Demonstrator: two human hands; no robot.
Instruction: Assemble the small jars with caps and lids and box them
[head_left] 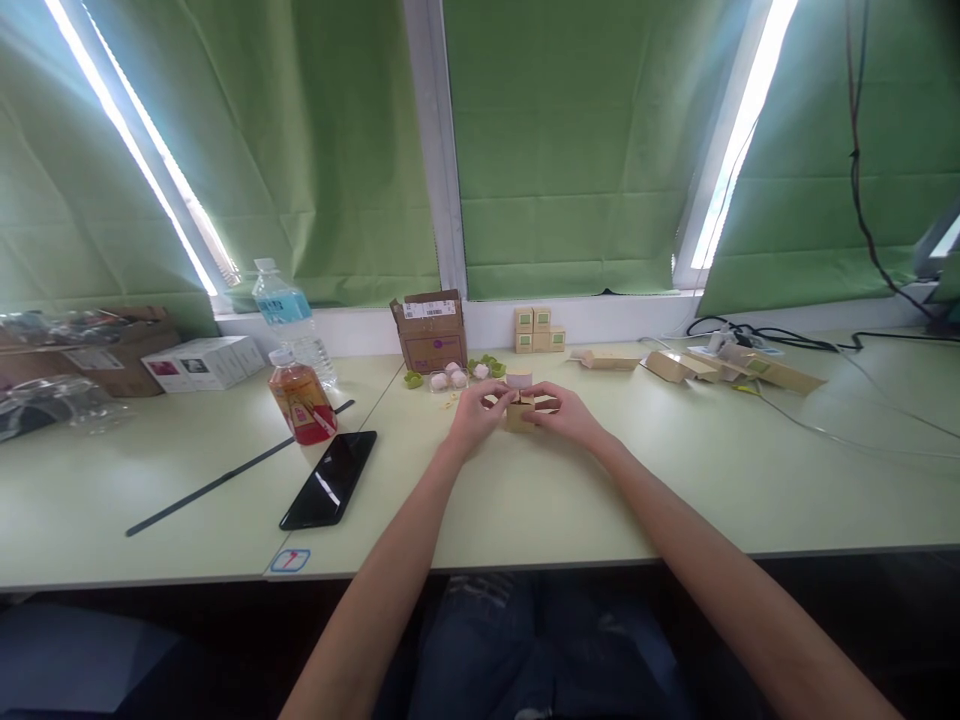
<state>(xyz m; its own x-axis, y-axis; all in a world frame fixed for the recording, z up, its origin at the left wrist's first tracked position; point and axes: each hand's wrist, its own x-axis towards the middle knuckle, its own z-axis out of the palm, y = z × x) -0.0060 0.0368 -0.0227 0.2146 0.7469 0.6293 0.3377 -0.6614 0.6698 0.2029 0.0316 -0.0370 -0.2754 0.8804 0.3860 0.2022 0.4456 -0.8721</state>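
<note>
A small tan cardboard box [519, 420] stands upright on the table between my hands, its top flap raised. My left hand [477, 412] grips it from the left, thumb and fingers closed at its upper edge. From the right, my right hand [566, 412] holds the box's side with bent fingers. What lies inside the box I cannot make out. Just beyond my left hand are several pale round items [454, 377] in a clear tray, with green flower-shaped pieces [487, 367] beside them.
Behind stand a brown carton [433, 332] and several small stacked boxes [534, 330]. At right lie unfolded cardboard boxes [679, 367] and cables [787, 342]. Leftward are a red drink bottle [303, 398], a water bottle [289, 320], a black phone [328, 480] and a dark strip [232, 473].
</note>
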